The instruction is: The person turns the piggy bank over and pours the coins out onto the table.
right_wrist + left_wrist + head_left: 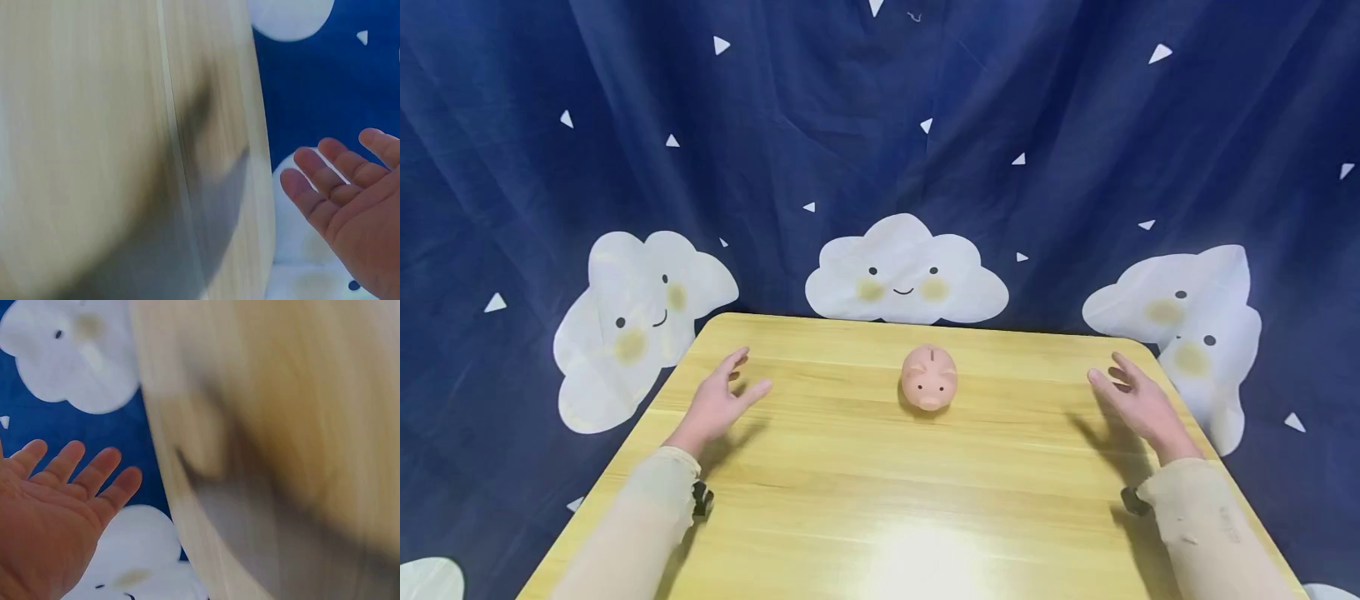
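left hand [718, 404]: fingers apart, empty, near worktop's [827, 458] left edge | right hand [1142, 408]: likewise, right edge | piggy bank [929, 379]: near far edge

A navy curtain [850, 92] printed with smiling white clouds [904, 271] and small white triangles [1019, 159] hangs behind a wood-grained table [887, 467].

The left arm [625, 525] and right arm [1213, 525] extend from the near side toward the far side, well apart. The left hand [713, 406] and right hand [1142, 410] are raised, palms [44, 537] turned inward, thumbs [754, 394] held away from the relaxed, slightly bent fingers [103, 467].
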Motion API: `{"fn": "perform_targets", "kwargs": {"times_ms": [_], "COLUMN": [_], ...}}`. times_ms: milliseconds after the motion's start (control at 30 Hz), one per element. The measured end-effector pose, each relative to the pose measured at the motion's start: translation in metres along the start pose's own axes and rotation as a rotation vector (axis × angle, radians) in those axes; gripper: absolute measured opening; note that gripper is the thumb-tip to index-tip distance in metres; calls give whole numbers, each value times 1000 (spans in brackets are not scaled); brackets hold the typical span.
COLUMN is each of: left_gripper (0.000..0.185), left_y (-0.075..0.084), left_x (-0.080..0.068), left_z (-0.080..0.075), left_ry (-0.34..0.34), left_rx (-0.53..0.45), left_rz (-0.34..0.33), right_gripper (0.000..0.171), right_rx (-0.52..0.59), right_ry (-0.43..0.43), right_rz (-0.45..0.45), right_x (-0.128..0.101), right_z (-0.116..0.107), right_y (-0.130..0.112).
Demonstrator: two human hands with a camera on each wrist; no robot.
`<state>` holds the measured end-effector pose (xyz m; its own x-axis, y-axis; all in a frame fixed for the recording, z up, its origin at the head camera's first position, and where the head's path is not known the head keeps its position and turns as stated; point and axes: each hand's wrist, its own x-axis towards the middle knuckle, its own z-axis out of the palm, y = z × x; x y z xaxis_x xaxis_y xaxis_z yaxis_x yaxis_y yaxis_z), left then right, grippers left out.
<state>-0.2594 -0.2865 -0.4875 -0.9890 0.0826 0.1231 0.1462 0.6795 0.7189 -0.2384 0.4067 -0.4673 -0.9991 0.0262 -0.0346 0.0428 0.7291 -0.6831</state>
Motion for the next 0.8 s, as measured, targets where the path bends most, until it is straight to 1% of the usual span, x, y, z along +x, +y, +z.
{"fn": "perform_targets", "kwargs": {"times_ms": [67, 167, 233, 300, 400, 500, 633, 800], "left_gripper": [91, 88, 88, 88, 88, 87, 86, 85], "left_y": [10, 24, 33, 40, 45, 48, 50, 54], "left_x": [0, 2, 3, 4, 5, 5, 5, 5], "left_z": [7, 20, 29, 38, 48, 55, 61, 69], "left_ry": [-4, -18, -31, -44, -70, -94, -110, -130], "left_rx": [-75, -163, -199, -216, -221, -219, -225, -241], "left_rz": [-4, 3, 6, 16, 22, 25, 36, 47], "right_gripper": [86, 80, 78, 77, 75, 75, 77, 78], "right_rx": [53, 155, 209, 240, 235, 220, 213, 238], "right_ry": [20, 29, 30, 34, 36, 30, 9, -30], "right_rz": [-24, -58, -72, -85, -94, -100, -95, -98], "right_x": [-1, -2, -2, -2, -3, -3, -2, 2], "right_z": [6, 18, 25, 30, 38, 44, 53, 65], "right_y": [-6, -17, -24, -29, -33, -34, -38, -50]}}
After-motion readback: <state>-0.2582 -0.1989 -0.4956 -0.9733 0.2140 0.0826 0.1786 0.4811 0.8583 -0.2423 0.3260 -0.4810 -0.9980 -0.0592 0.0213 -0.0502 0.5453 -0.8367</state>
